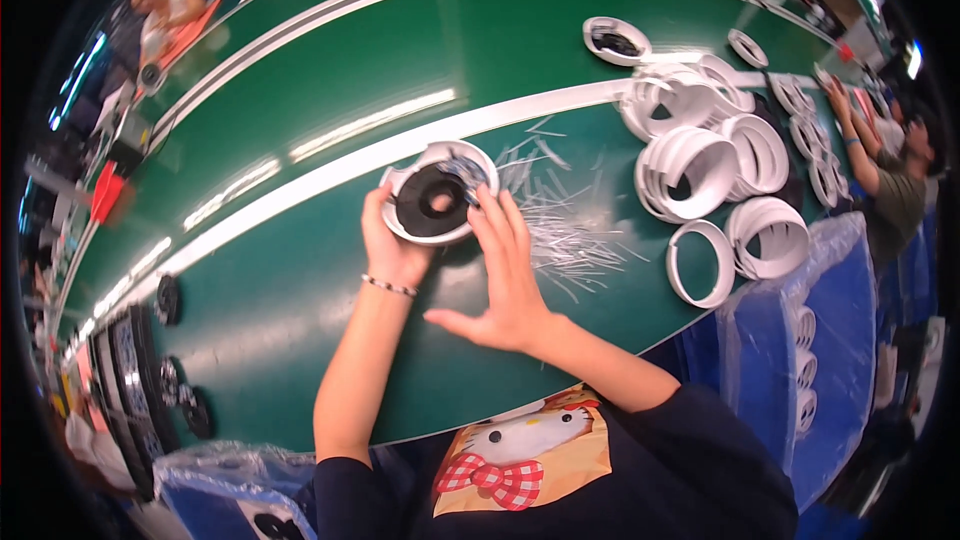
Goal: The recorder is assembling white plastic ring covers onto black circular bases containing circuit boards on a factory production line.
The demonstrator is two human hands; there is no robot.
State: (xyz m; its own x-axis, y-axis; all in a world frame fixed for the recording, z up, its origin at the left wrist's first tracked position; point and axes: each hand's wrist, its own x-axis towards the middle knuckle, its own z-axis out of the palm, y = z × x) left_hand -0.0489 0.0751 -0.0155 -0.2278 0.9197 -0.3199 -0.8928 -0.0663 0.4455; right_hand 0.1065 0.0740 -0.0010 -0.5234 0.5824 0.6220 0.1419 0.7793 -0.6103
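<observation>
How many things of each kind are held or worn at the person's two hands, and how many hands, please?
Own hands (left hand, right hand): 2
White round housing: 1
Black round part inside it: 1
Beaded bracelet, left wrist: 1
Total: 5

Green worktop (250,310), white rail (540,108), bright light reflections (372,126).

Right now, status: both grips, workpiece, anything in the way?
Left grip holding white ring, black round part inside. Right grip open at ring's right side. Possible clutter: loose white strips right of ring.
</observation>
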